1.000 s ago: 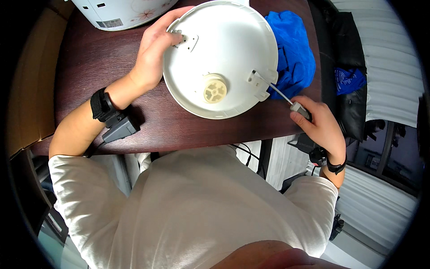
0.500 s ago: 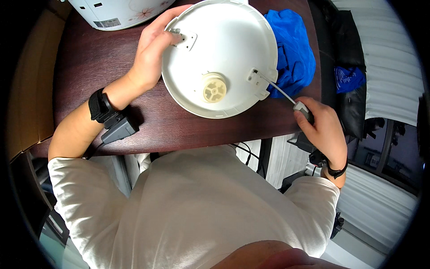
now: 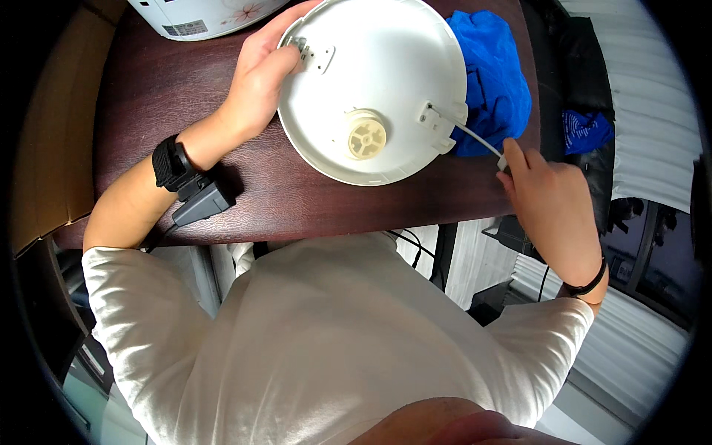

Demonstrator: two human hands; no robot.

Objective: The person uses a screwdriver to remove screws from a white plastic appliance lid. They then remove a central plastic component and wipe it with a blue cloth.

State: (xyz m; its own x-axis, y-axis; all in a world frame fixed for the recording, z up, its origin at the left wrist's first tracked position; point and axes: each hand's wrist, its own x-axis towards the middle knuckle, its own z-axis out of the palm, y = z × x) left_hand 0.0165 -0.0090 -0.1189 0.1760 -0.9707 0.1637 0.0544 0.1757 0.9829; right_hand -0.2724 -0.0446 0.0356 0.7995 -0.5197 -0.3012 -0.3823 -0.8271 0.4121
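Observation:
A round white plastic lid (image 3: 378,67) is tilted with its inner side toward me over the table. Gripping its left rim, my left hand (image 3: 263,78) has its thumb by a small bracket inside and its other fingers behind the lid. A cream vent cap (image 3: 367,139) stands out from the lower part of the lid. My right hand (image 3: 552,193) is closed around the handle of a screwdriver (image 3: 467,131). The screwdriver's tip meets a small screw mount near the lid's right edge. Most of the handle is hidden in my fingers.
A blue cloth (image 3: 493,81) lies crumpled on the dark red-brown table (image 3: 178,96), right behind the lid. A white appliance body (image 3: 215,16) with a flower print stands at the far left. A cardboard box (image 3: 52,133) borders the left side.
My right hand has rolled over, its back now facing up, with the screwdriver still in it. The lid appears slightly farther right and up in view, with my left hand still on it.

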